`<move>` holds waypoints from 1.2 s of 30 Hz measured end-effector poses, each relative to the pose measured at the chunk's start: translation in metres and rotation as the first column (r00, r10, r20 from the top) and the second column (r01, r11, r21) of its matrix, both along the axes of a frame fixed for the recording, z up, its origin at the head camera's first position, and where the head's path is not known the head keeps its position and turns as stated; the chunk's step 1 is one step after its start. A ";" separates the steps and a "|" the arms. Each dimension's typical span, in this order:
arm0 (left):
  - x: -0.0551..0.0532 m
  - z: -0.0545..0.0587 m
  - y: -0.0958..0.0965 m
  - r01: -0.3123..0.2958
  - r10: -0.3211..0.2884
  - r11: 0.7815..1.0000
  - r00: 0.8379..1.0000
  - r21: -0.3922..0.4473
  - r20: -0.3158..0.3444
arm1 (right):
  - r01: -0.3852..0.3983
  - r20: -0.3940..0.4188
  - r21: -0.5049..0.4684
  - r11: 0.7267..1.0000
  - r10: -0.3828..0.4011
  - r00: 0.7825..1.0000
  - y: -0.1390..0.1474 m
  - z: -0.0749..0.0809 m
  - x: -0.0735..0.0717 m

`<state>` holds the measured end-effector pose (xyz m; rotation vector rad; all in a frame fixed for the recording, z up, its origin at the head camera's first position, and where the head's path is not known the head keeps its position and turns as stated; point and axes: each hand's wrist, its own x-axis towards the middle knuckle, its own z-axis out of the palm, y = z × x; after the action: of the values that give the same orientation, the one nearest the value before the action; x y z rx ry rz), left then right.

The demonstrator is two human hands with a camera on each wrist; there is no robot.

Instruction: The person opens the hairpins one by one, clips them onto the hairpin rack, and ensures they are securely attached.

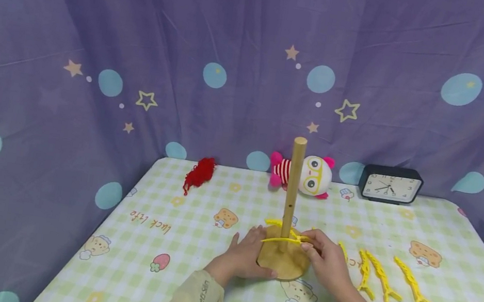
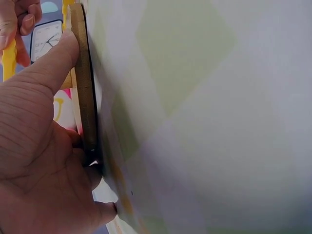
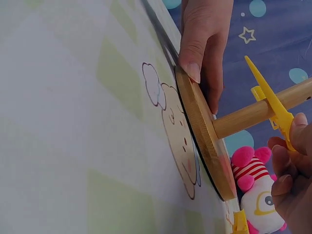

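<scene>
bracing the round base (image 1: 287, 267) w/ the l hand (image 1: 246, 259), w/ thumb + fingers hooked round its rim, and pinching a yellow clip (image 3: 277, 106) btwn thumb + fingers of the r hand (image 1: 330, 261), low by the post (image 1: 294, 180), w/ 1 prong in front and 1 seemingly behind. prob best to press the base flat, hold the clip level and ease it evenly, w/ spares (image 1: 413, 283) lying to the r.
</scene>
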<state>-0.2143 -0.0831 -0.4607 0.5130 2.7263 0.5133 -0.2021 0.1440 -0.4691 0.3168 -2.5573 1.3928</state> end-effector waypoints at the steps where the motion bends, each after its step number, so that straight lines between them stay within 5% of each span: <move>1: 0.000 0.000 0.000 -0.001 0.001 1.000 1.000 0.001 0.001 | -0.002 0.002 -0.001 1.000 0.002 1.000 0.000 -0.001 0.000; 13: 0.001 0.003 0.000 -0.010 0.010 1.000 1.000 0.004 0.016 | -0.067 0.029 -0.044 0.997 0.068 0.997 0.009 -0.001 0.002; 21: 0.001 0.002 0.000 -0.023 0.023 1.000 0.999 0.008 0.030 | -0.023 -0.044 -0.008 1.000 0.022 0.999 0.019 -0.002 0.007; 36: 0.001 0.002 0.000 -0.036 0.036 0.999 0.998 -0.002 0.045 | 0.059 0.049 0.066 0.996 -0.063 0.997 0.059 0.017 0.026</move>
<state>-0.2136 -0.0831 -0.4590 0.4476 2.6973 0.5264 -0.1766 0.2035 -0.4523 0.2141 -2.6343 1.3159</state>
